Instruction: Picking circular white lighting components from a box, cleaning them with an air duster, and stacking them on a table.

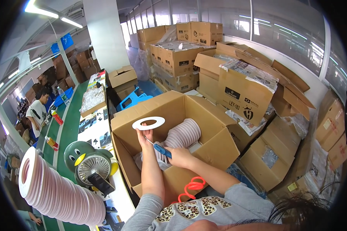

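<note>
Flat white ring (160, 123), open-centred: held aloft. Blue-handled, thin-shafted tool (162, 149): at ring's five o'clock, shaft toward ten.

My left hand (144, 135) and right hand (180, 157) are over an open carton (216, 152), a ring stack (185, 133) inside, just beyond my right. Left of my hands, another ring stack (61, 190) and a fan (94, 169) stand on a table (121, 196), a conveyor (71, 123) farther left. Cartons (177, 57) pile up beyond and to the right.
</note>
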Motion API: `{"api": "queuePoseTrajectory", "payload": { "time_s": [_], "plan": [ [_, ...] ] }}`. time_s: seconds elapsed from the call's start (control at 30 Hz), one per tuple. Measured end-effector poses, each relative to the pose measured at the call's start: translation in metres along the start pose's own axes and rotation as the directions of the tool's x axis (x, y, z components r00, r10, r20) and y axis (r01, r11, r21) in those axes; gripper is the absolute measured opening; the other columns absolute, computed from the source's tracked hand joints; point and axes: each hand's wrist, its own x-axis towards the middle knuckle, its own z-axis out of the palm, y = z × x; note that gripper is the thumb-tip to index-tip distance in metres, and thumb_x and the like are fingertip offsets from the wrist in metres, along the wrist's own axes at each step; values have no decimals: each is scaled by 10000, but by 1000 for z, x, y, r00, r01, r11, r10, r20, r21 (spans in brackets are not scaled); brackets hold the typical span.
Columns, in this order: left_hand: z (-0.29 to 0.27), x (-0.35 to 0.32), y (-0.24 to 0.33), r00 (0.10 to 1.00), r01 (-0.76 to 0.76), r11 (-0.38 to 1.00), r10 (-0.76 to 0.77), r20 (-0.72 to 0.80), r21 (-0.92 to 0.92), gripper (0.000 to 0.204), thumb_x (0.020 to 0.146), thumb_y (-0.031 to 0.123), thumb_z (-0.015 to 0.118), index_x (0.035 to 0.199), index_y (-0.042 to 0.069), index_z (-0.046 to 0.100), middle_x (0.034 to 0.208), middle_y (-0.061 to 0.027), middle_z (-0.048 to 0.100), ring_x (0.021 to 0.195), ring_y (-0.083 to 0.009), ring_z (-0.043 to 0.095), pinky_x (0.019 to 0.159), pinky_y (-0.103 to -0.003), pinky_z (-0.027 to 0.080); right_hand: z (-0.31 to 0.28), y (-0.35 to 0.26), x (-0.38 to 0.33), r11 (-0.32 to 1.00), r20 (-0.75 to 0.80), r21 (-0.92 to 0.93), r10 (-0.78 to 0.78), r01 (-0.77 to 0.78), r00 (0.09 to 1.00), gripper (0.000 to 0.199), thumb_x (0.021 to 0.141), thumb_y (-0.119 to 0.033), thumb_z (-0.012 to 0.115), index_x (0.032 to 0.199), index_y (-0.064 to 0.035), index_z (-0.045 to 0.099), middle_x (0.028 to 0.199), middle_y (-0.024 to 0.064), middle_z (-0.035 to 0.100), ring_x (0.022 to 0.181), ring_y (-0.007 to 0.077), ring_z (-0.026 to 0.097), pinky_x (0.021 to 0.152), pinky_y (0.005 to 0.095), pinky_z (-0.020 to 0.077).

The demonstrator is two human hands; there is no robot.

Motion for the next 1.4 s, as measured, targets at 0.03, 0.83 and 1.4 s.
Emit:
{"api": "queuePoseTrajectory", "payload": {
  "time_s": [0.03,0.83,1.4],
  "plan": [
    [3,0,1,1000,0,1000,0,4,0,481,855,393,555,1198,69,456,1210,-73,512,1097,-216,512,934,-459,416,0,3,0,1000,-3,0,-1,1,1000,361,774,-200,508,1132,-172,548,834,191,628,748,381,599,684,479,476],
    [165,-44,2,914,-111,936,-36,404,334,443,915,285,463,1231,-16,387,1148,-211,520,1017,-311,559,897,-424,454,2,94,-57,914,-243,346,304,-210,921,338,708,-181,611,990,-9,537,719,179,611,673,335,619,594,417,470],
    [336,-368,315,292,-936,114,781,552,334,427,958,218,347,1279,-61,303,1199,-256,468,1124,-336,484,969,-435,424,-12,95,-53,868,-177,491,181,-72,967,254,749,-80,580,969,27,509,658,94,500,583,199,512,571,342,429]
  ]
}}
